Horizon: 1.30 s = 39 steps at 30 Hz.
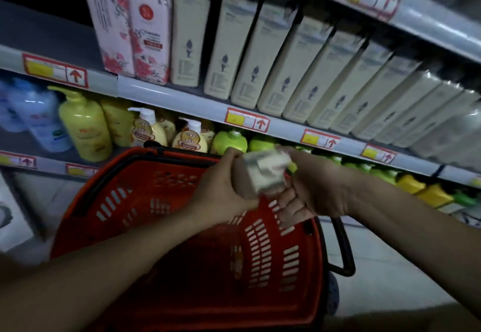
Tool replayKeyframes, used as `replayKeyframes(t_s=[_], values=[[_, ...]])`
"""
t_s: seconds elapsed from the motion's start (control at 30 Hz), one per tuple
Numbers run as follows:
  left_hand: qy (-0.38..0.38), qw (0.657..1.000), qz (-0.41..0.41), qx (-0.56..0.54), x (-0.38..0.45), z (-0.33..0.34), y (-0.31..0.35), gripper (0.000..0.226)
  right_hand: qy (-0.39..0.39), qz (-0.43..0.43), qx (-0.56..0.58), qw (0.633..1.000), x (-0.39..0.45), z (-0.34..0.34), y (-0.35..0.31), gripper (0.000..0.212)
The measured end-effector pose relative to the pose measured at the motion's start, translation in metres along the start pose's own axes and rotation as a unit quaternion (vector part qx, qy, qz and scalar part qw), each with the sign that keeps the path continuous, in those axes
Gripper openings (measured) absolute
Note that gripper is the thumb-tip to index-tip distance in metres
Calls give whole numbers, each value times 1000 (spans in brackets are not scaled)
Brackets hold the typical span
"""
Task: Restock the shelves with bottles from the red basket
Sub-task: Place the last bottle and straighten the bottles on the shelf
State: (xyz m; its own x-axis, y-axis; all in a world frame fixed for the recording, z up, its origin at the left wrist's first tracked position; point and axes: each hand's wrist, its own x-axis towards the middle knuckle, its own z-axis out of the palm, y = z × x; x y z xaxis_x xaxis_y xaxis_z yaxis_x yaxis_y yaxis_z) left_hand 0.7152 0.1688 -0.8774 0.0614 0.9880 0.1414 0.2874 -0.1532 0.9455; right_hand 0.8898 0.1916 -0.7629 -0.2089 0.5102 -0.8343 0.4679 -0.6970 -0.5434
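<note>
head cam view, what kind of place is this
Most likely a shop aisle for toiletries. Metal shelves carry price tags with red arrows, rows of identical cream bottles face outward, and a red basket sits below the hands.

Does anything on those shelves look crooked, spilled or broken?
Nothing stands out. The cream bottles and pink floral bottles stand in tidy rows; their lean looks like wide-lens tilt. No spills show. The pale bottle held over the red basket is blurred.
</note>
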Motion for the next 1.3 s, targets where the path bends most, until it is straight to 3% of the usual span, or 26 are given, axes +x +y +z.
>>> replayKeyframes(t_s=[0.07,0.1,0.2,0.33,0.47,0.67,0.87,1.0,1.1,1.3], values=[[6,989,-87,-119,13,-12,10,68,25,-74,97,992,-14,-7,7,82],[-10,976,-124,-182,17,-19,14,70,71,-118,89,986,-18,-8,12,80],[-51,941,-153,-297,16,-34,32,72,222,-220,-86,946,-22,7,34,75],[-102,937,-101,-318,3,-44,74,64,130,-333,-16,934,-32,23,56,73],[-117,933,-55,-335,-7,-45,129,53,166,-447,5,879,-60,33,48,78],[-121,943,6,-309,-3,-34,221,57,202,-546,71,810,-131,26,31,52],[-121,980,93,-127,-15,-19,266,58,251,-592,116,757,-175,5,43,47],[-171,976,106,-87,-13,-5,292,49,264,-599,153,741,-183,-15,58,46],[-201,971,108,-74,-3,12,311,45,273,-597,177,733,-184,-35,66,59],[-192,966,164,-57,22,66,331,46,302,-614,122,719,-199,-95,75,59]])
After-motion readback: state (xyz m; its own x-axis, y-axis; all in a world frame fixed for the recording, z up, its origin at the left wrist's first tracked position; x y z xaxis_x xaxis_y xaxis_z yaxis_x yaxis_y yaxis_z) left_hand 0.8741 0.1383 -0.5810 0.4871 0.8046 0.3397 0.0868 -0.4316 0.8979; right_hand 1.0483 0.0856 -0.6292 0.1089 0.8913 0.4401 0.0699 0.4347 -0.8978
